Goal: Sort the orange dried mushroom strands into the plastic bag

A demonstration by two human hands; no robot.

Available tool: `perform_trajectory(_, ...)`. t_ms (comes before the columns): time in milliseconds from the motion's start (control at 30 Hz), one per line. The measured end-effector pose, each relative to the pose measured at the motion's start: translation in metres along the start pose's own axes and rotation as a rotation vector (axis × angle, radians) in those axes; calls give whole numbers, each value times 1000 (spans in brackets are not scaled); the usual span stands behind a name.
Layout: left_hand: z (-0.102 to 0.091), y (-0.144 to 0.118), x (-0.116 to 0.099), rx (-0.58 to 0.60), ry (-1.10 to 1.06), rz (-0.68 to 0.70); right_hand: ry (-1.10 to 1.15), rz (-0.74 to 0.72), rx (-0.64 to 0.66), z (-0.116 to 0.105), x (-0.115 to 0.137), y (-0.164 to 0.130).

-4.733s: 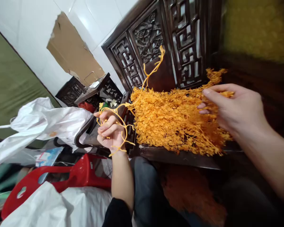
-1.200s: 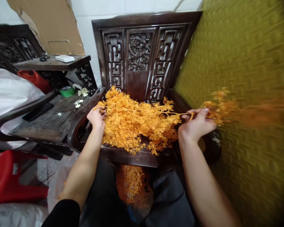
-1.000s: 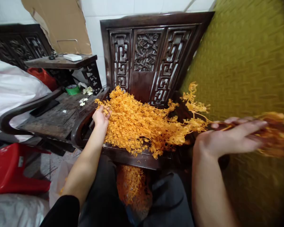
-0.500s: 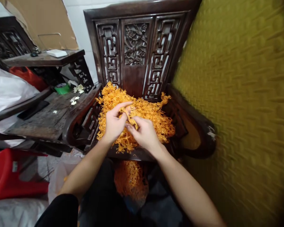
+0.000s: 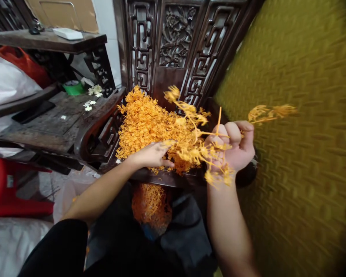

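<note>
- The right hand (image 5: 238, 148) is squeezing an orange plastic sprig (image 5: 200, 144), lifting it clear.
- The left hand (image 5: 152, 156) is lying flat with loose fingers, pressing down the orange pile (image 5: 145, 121) on the carved wooden chair (image 5: 173, 46).

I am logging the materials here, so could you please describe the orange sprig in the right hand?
The orange sprig looks like plastic: thin stems branching into small frilly tips. The right hand has it in a closed grip, raised just above the heap; branches stick out up, left and right. The left hand's fingertips reach its lower branches.
</note>
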State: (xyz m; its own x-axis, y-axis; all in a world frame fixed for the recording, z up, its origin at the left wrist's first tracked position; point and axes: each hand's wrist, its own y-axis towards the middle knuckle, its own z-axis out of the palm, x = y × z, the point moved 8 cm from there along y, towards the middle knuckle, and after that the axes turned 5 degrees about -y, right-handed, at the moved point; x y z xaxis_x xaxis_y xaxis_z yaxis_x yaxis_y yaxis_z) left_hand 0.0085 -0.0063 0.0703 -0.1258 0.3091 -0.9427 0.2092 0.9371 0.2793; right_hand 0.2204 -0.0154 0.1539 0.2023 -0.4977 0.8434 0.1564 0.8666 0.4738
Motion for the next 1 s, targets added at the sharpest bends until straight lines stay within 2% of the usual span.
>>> perform_trajectory(67,-12,5,6,-47,-95,-69,54,110,102,11,-13,-5)
perform_trajectory(167,-39,15,-1,-203,-167,-85,142,309,387,46,-37,-23)
perform_trajectory(200,-44,17,-5,-220,-221,-98,148,367,482,59,-44,-32)
perform_trajectory(267,-36,18,-15,-125,-342,-124,98,441,634,77,-57,-47)
perform_trajectory(333,-15,13,-25,59,-379,-149,-3,450,718,88,-65,-57)
perform_trajectory(367,-6,8,-28,115,-344,-159,-63,443,743,90,-68,-60)
perform_trajectory(433,-1,3,-28,77,-270,-174,-209,405,772,89,-72,-63)
perform_trajectory(500,-7,2,-26,-55,-268,-152,-379,317,756,83,-72,-60)
perform_trajectory(567,-14,3,-27,-125,-283,-87,-491,225,634,72,-69,-50)
perform_trajectory(633,-13,3,-29,-78,-245,-73,-461,213,429,56,-65,-38)
perform_trajectory(700,-5,1,-28,23,-194,-129,-320,247,270,45,-64,-32)
perform_trajectory(733,0,-2,-28,71,-179,-166,-248,270,247,44,-65,-31)
perform_trajectory(800,7,-7,-30,118,-172,-204,-146,313,290,50,-66,-32)
perform_trajectory(867,9,-9,-33,102,-181,-196,-104,355,345,55,-67,-34)
perform_trajectory(1000,11,-8,-34,53,-202,-166,18,402,319,57,-69,-38)
